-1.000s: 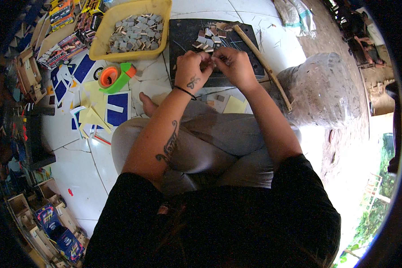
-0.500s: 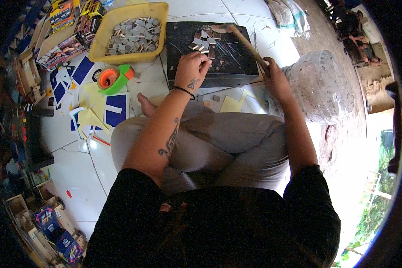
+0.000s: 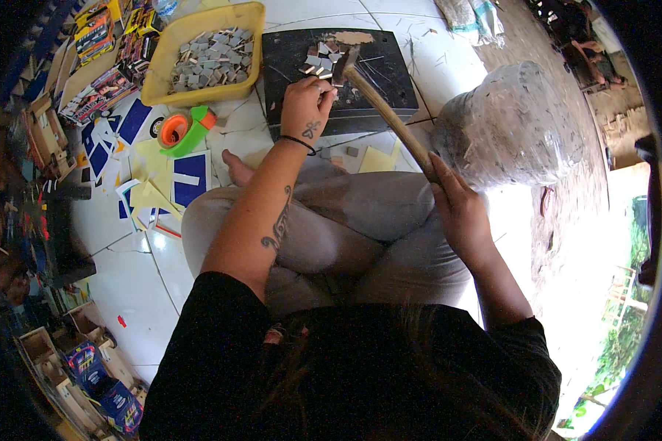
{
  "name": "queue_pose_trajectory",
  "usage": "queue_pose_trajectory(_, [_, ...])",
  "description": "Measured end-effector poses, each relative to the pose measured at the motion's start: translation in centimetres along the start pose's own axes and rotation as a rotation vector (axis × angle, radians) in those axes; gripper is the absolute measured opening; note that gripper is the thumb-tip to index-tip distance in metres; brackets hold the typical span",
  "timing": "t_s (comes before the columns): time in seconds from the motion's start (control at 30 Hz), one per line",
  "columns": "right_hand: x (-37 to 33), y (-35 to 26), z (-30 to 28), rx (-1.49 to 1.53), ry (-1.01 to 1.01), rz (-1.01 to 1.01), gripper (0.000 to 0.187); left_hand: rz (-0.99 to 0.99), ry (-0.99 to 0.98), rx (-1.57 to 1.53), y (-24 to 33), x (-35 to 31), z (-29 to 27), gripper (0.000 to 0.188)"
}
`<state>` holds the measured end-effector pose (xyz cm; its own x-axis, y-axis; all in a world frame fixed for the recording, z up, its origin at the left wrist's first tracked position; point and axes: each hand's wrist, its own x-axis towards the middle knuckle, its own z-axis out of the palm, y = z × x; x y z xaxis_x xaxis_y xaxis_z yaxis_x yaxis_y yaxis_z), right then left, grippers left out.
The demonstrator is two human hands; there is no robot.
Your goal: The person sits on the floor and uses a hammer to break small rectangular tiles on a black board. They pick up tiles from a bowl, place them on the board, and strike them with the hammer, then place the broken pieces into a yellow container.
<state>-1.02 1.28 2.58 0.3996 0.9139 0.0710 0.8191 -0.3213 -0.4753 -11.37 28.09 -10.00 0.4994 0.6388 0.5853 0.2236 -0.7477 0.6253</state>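
My right hand (image 3: 457, 202) is wrapped round the wooden handle of a hammer (image 3: 390, 116), whose metal head hangs over the near side of a black box-like block (image 3: 393, 70). Close beside the hammer head, my left hand (image 3: 304, 105) has its thumb and fingers pinched together at the block's near edge. Whatever lies between those fingertips is too small to make out. A little pile of flat grey and brown-edged wooden pieces (image 3: 320, 60) rests on the block just beyond my left fingers, partly covered by the hammer head.
A yellow tub (image 3: 148, 84) full of similar pieces stands left of the block. Nearer are a green tape dispenser (image 3: 191, 136) and blue and yellow sheet scraps (image 3: 191, 184). A bulging clear plastic sack (image 3: 504, 128) sits at right. Wooden toy trucks (image 3: 95, 375) line the lower left.
The hammer head has swung from the block's far side toward me, down beside my left fingers. My right hand has dropped nearer my lap. My left hand stays pinched near the pile.
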Motion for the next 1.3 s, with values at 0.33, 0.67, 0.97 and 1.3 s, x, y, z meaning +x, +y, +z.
queue_pose_trajectory(0.33, [-0.1, -0.1, 0.5, 0.025, 0.087, -0.041, 0.048, 0.001, -0.007, 0.046, 0.2, 0.0, -0.1, 0.012])
queue_pose_trajectory(0.67, [0.1, 0.1, 0.4, -0.005, -0.029, 0.008, 0.050, 0.026, 0.021, 0.071, 0.2, -0.3, 0.1, 0.014])
queue_pose_trajectory(0.97, [0.6, 0.8, 1.2, 0.078, 0.022, -0.011, 0.042, 0.018, 0.016, 0.064, 0.2, -0.3, 0.0, 0.014])
queue_pose_trajectory(1.3, [12.9, 8.9, 2.7, -0.115, 0.137, 0.043, 0.039, -0.034, 0.031, 0.091, -0.7, 0.6, -2.1, 0.007])
